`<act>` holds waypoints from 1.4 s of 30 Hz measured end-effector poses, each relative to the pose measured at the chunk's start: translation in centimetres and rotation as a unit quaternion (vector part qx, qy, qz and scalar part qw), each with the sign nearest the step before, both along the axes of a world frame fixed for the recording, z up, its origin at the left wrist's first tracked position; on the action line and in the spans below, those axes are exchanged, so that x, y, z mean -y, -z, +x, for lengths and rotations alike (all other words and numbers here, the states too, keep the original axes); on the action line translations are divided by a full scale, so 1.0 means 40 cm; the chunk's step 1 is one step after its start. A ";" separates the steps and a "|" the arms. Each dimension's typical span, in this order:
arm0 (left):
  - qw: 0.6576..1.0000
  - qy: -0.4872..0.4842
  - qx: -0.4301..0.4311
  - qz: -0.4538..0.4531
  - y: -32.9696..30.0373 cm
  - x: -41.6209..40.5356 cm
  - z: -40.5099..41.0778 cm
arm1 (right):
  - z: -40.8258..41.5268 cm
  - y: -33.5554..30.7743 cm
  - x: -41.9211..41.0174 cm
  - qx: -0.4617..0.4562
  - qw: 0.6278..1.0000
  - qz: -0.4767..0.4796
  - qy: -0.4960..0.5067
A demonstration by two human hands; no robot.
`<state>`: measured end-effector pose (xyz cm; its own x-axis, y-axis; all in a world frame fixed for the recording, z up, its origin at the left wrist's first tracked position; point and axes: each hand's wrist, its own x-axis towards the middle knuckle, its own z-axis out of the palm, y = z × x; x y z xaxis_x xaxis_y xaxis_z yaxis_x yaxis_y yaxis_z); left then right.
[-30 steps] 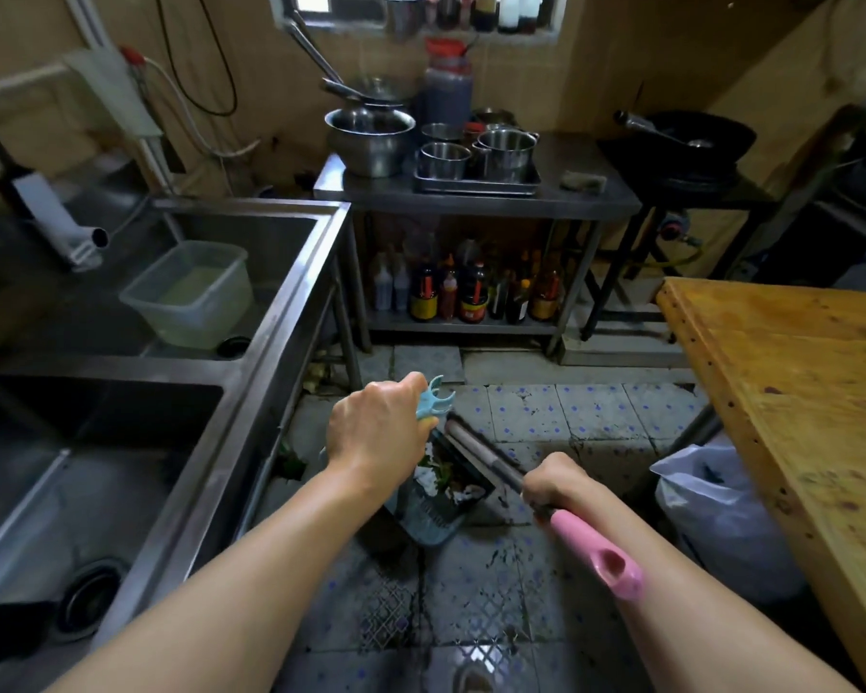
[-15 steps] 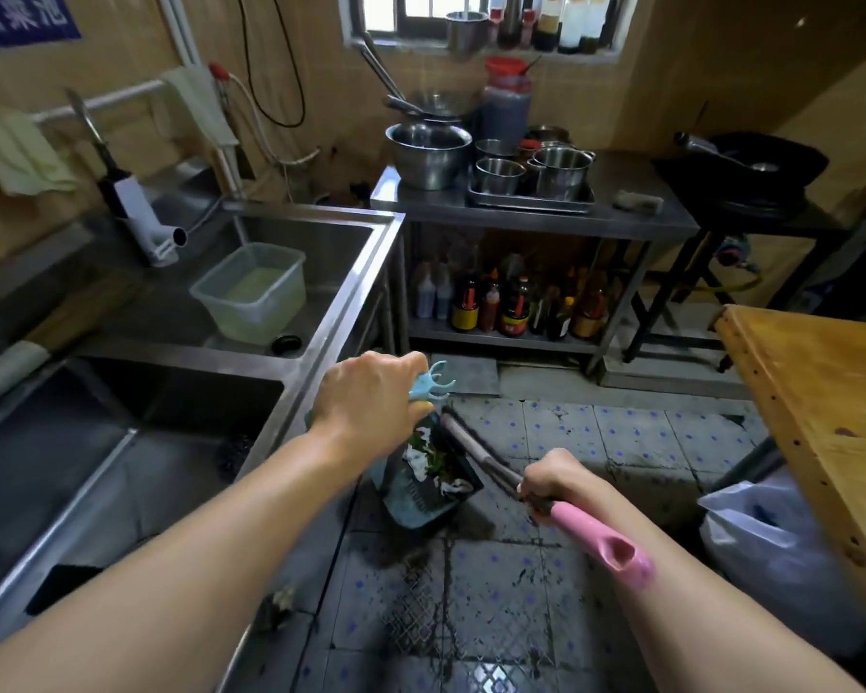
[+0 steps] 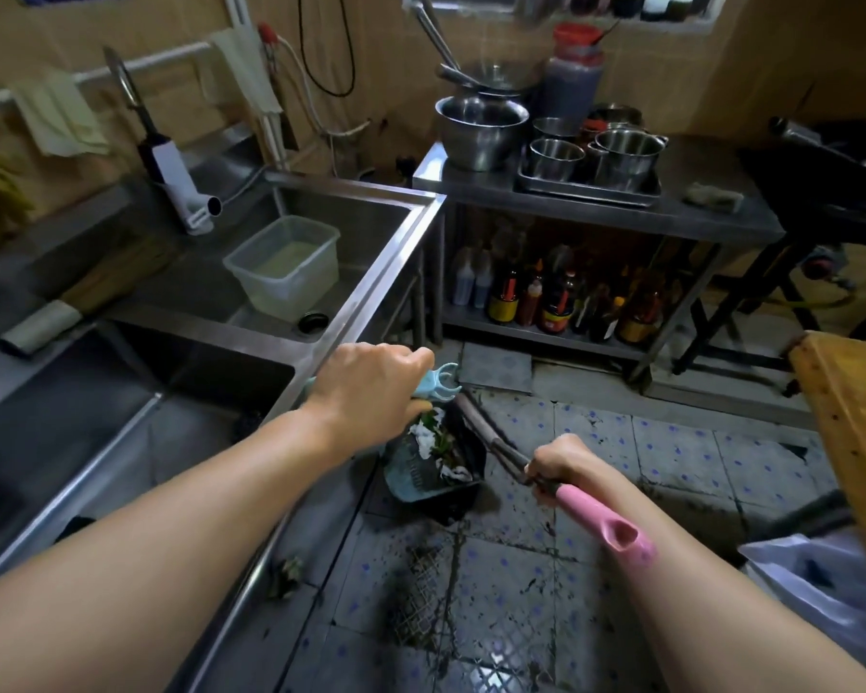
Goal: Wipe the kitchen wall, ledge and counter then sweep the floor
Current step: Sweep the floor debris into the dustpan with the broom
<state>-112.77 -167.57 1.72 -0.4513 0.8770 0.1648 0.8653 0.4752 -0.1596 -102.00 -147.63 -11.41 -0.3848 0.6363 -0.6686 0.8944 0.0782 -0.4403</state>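
Note:
My left hand (image 3: 371,387) grips the light blue handle of a dustpan (image 3: 433,467), whose pan hangs below it over the wet tiled floor (image 3: 671,457). White scraps and green leaves lie in the pan. My right hand (image 3: 556,460) grips the shaft of a broom (image 3: 491,440) just above its pink handle end, which points back along my right forearm. The broom's head is hidden behind the dustpan. A clump of debris (image 3: 286,575) lies on the floor by the sink's base.
A steel double sink (image 3: 351,312) runs along the left, with a plastic tub (image 3: 283,265) in the far basin. Ahead stands a steel table (image 3: 711,212) with pots on top and sauce bottles below. A wooden table (image 3: 851,412) and white bag (image 3: 821,587) are at right.
The view has swung left, so the sink fills more of the left side. Both hands keep their grip on dustpan and broom, with the pan still hanging between them.

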 end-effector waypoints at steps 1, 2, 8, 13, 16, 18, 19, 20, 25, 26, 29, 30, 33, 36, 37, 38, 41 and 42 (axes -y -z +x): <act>1.000 0.004 -0.004 -0.005 0.005 -0.008 -0.003 | -0.005 0.002 -0.011 0.000 1.000 -0.001 0.000; 1.000 0.009 -0.007 -0.010 0.008 -0.014 -0.004 | -0.009 0.005 -0.022 -0.001 1.000 -0.003 0.003; 0.998 0.054 -0.014 -0.009 0.038 -0.039 -0.017 | -0.046 0.052 -0.072 -0.019 1.000 0.002 0.022; 0.991 0.125 -0.041 0.037 0.094 -0.032 -0.043 | -0.065 0.108 -0.095 -0.029 0.998 -0.023 0.042; 0.990 0.131 -0.040 0.022 0.122 -0.029 -0.046 | -0.077 0.150 -0.110 -0.025 0.998 -0.034 0.040; 0.990 0.129 -0.049 0.014 0.135 -0.028 -0.050 | -0.073 0.147 -0.100 -0.030 0.998 -0.037 0.050; 0.990 0.131 -0.045 0.011 0.142 -0.027 -0.053 | -0.073 0.143 -0.095 -0.039 0.997 -0.041 0.058; 0.990 0.135 -0.044 0.010 0.148 -0.026 -0.056 | -0.073 0.143 -0.089 -0.047 0.996 -0.045 0.062; 0.988 0.139 -0.062 -0.006 0.178 -0.019 -0.054 | -0.073 0.160 -0.079 -0.038 0.995 -0.060 0.073; 0.988 0.142 -0.066 -0.009 0.185 -0.018 -0.054 | -0.074 0.165 -0.078 -0.047 0.993 -0.069 0.086; 0.985 0.154 -0.073 -0.022 0.208 -0.014 -0.054 | -0.069 0.184 -0.078 -0.058 0.990 -0.079 0.102; 0.984 0.160 -0.075 -0.026 0.218 -0.012 -0.055 | -0.066 0.190 -0.077 -0.058 0.990 -0.078 0.102; 0.979 0.185 -0.073 -0.036 0.244 -0.004 -0.051 | -0.062 0.210 -0.082 -0.056 0.992 -0.057 0.093; 0.976 0.207 -0.061 -0.038 0.264 0.006 -0.045 | -0.055 0.221 -0.078 -0.041 0.995 -0.045 0.081; 0.975 0.212 -0.059 -0.040 0.269 0.009 -0.043 | -0.052 0.226 -0.077 -0.040 0.995 -0.050 0.082; 0.973 0.218 -0.059 -0.042 0.276 0.011 -0.041 | -0.049 0.231 -0.076 -0.041 0.994 -0.054 0.089; 0.969 0.234 -0.061 -0.044 0.288 0.016 -0.032 | -0.042 0.250 -0.075 -0.050 0.990 -0.068 0.116; 0.968 0.239 -0.064 -0.044 0.291 0.016 -0.028 | -0.039 0.256 -0.072 -0.053 0.989 -0.068 0.122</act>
